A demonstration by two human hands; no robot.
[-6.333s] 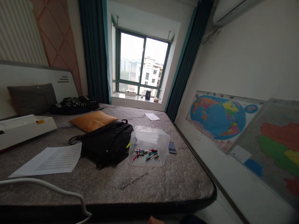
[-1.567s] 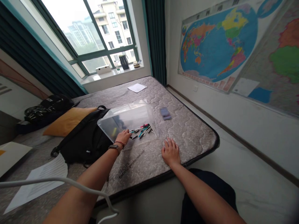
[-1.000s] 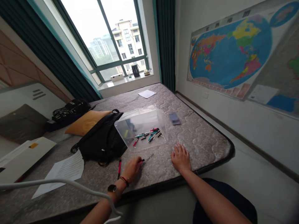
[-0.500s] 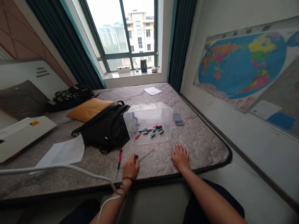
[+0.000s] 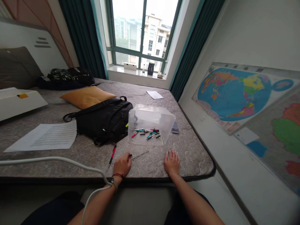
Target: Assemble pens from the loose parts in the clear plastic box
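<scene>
My left hand [image 5: 122,164] rests on the mattress, its fingers closed around what looks like a red and black pen [image 5: 130,155]; only a small end pokes out beside the thumb and the rest is hidden. Just left of that hand a red and black pen [image 5: 112,155] lies on the bed. My right hand [image 5: 172,162] lies palm down on the mattress, fingers stretched out, holding nothing. Beyond both hands a clear plastic box [image 5: 168,125] lies on its side, its opening facing me. Several pens [image 5: 152,135] in red, teal, black and white are scattered inside it.
Left of the box are a black backpack [image 5: 103,122], a printed sheet [image 5: 44,137] and an orange pillow [image 5: 89,96]. A grey cable [image 5: 70,161] crosses the lower left, over my left wrist. Dark blue cards [image 5: 175,128] lie right of the box, white paper [image 5: 154,94] behind it.
The camera view has turned and tilted, so the scene shifts in the picture. Both hands keep their places on the mattress, and the pens and box stay where they were.
</scene>
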